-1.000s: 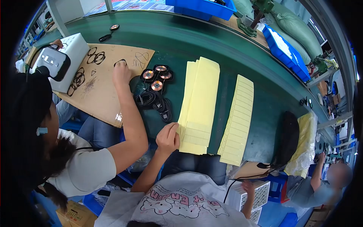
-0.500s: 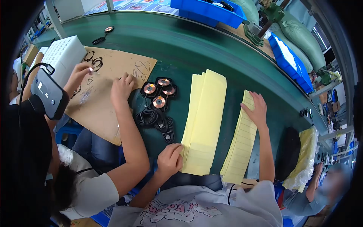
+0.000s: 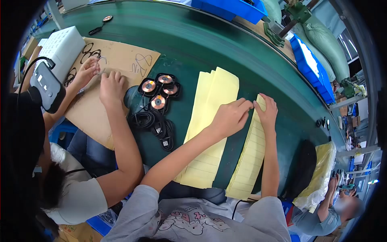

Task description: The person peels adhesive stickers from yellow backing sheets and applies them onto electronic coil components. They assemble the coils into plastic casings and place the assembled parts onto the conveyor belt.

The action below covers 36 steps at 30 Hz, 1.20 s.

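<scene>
The narrow stack of lined yellow paper strips (image 3: 246,159) lies lengthwise on the green work surface. My right hand (image 3: 267,115) grips its far end, thumb on the left side and fingers on the right. Reaching across from the left, my left hand (image 3: 231,119) has its fingertips pinched together at that end's left corner, close to my right thumb. Whether a sheet is between those fingertips is hidden. Below my left forearm is a wider pile of plain yellow sheets (image 3: 213,90), slightly fanned at the top and partly covered by the arm.
Copper-coloured coil pads (image 3: 158,102) with bundled black cables (image 3: 155,126) lie left of the paper. Further left, a co-worker's hands (image 3: 111,89) work over a cardboard sheet (image 3: 139,54). Blue bins (image 3: 310,68) line the far side. A plastic-wrapped yellow bundle (image 3: 318,173) is at right.
My left hand has left the lower left edge of the wide yellow pile and crossed to the narrow stack's far end. My right hand stays there. The co-worker's hands have come closer together.
</scene>
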Motion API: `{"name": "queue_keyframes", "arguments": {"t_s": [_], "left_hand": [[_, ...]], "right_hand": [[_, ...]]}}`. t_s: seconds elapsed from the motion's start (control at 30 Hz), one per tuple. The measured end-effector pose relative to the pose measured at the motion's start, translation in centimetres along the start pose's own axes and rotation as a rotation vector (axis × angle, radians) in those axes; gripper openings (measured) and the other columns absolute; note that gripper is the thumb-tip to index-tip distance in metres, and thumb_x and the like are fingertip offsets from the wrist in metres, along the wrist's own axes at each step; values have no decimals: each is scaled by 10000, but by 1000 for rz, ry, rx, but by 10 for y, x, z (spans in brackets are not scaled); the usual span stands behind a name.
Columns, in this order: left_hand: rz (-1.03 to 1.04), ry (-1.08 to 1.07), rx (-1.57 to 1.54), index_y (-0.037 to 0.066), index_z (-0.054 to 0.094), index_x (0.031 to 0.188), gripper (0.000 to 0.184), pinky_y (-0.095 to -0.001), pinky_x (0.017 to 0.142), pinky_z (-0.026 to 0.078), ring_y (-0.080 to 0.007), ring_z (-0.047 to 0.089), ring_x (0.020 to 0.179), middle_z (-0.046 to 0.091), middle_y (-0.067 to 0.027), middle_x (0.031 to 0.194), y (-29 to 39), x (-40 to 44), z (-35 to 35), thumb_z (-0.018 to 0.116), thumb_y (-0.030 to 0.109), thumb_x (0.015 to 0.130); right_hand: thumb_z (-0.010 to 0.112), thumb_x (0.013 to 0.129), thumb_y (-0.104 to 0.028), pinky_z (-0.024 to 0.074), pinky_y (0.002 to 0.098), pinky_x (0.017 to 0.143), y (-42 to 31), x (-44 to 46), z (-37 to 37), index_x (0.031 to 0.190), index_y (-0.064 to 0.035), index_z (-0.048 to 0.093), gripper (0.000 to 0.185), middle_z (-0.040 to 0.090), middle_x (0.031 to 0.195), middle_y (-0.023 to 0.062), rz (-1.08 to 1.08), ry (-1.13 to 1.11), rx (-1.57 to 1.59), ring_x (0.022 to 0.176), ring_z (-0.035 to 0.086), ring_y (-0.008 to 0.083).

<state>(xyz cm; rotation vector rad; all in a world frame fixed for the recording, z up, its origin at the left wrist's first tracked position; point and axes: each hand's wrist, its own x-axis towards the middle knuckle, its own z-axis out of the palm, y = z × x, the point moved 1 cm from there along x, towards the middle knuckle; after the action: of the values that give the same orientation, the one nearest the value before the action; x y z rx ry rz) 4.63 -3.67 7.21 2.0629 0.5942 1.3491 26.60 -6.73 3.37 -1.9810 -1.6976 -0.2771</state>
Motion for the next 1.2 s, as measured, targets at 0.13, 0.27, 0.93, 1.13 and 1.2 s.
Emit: {"name": "queue_keyframes", "arguments": {"t_s": [0.13,0.27,0.93,1.13,1.2], "left_hand": [[-45,-60,20,60,558,904,167,-312,499,457,-221,588,596,579,-59,763,-6,-13,7,542,-24,761],[-27,-39,86,62,557,904,164,-321,503,465,-225,593,604,580,-62,783,-15,-19,13,544,-16,761],[-65,20,130,49,558,929,210,-312,484,454,-212,576,565,591,-55,832,-36,-11,12,539,-50,745],[-38,-1,136,54,550,932,213,-318,478,452,-230,560,554,577,-57,835,-35,-13,13,545,-45,743],[-34,-3,141,53,549,930,211,-320,476,452,-230,561,554,578,-56,842,-34,-13,12,545,-44,742]], "right_hand": [[615,828,-344,348,407,914,-2,-4,-2,1136,-127,571,380,539,1102,85,-19,-43,6,1043,496,268],[581,853,-286,360,385,916,-4,-2,-3,1150,-111,563,345,540,1104,97,-56,-15,66,1033,505,276],[319,888,-383,368,323,955,18,-4,-15,1201,28,482,542,558,1168,169,411,220,1120,1097,513,243],[331,895,-379,355,332,974,14,-4,-15,1201,39,487,541,554,1176,180,406,189,1110,1127,500,247],[333,902,-342,352,331,982,12,-4,-17,1186,50,498,511,561,1173,181,374,181,1082,1126,509,247]]}}
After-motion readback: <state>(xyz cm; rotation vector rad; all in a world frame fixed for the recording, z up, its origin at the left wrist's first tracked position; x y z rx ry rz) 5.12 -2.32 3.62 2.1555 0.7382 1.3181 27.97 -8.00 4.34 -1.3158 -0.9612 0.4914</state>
